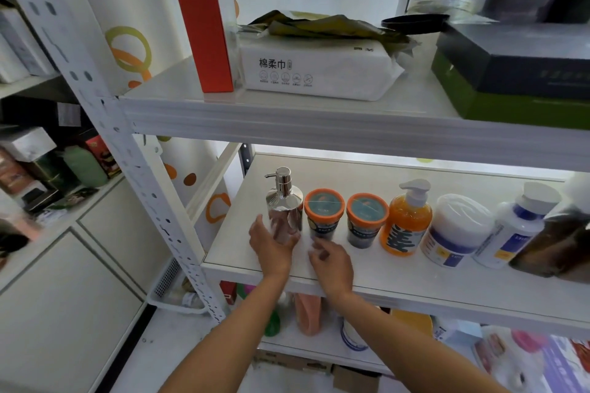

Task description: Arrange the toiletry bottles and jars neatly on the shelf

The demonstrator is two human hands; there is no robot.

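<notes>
Chrome pump (284,207) is gripped by the left hand (271,244) at the shelf's (415,277) left end, right hand (332,262) loose-fingered and empty, lineup looks nearly finished.

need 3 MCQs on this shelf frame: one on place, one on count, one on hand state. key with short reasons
1. Where in the row on the middle shelf is the silver pump bottle?
A. left end
B. centre
C. right end

2. How many orange-lidded jars stand in that row?
A. one
B. two
C. four

3. The grip of the left hand is:
A. round the silver pump bottle
B. flat on the middle shelf, touching nothing else
C. off the middle shelf, hanging free

Key:
1 A: no other item in the row stands to its left.
2 B: two stand side by side, just right of the silver pump bottle.
3 A: fingers and thumb curl round its lower body.
</notes>
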